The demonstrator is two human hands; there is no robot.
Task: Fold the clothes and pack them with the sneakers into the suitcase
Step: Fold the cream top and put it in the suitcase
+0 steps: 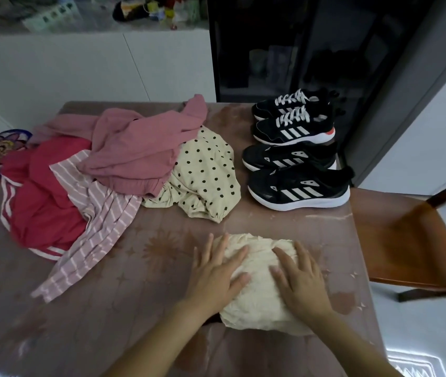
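Readable words: none, and no letter or number is sharp enough to make out.
Far pair of sneakers (295, 130): three slanted white stripes on the black side panel of the nearer shoe, a maker's mark with no name legible beside it.
Near pair of sneakers (298, 190): the same three white stripes on each shoe's side, plus a small white triangular patch near the lacing; any print on it is too small to tell.
Red garment (39, 202): white stripes along its edge, no logo or tag readable.
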